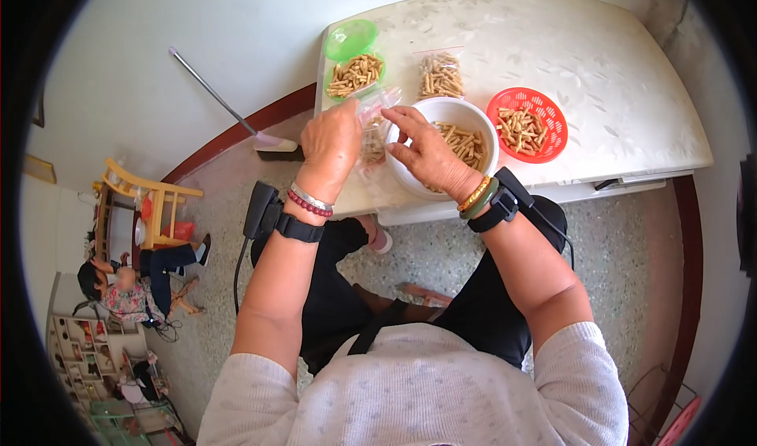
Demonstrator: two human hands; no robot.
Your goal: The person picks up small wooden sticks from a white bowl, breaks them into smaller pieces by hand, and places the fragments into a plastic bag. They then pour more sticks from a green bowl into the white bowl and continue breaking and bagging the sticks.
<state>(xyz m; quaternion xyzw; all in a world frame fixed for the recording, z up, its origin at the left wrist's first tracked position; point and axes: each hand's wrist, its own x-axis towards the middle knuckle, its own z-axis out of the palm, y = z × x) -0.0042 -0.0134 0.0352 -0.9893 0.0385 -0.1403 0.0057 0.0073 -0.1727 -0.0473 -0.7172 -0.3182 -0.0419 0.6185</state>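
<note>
My left hand (pixel 333 142) is closed on the top edge of a clear plastic bag (pixel 374 141), which hangs beside the white bowl with some pale sticks inside. My right hand (pixel 422 148) is over the left rim of the white bowl (pixel 490 162), its fingers bent toward the bag's top; whether they grip it is unclear. Light brown stick snacks (pixel 465 145) lie in the white bowl. A filled clear bag (pixel 441 75) lies just behind it. To the right, a red basket (pixel 561 130) holds more sticks, and at the back left a green container (pixel 381 74) holds others.
A green lid (pixel 351 39) lies behind the green container on the table (pixel 615 67). On the floor to the left are a broom (pixel 272 143) and a wooden chair (pixel 162 209). Another person (pixel 130 296) sits at the far left near shelves.
</note>
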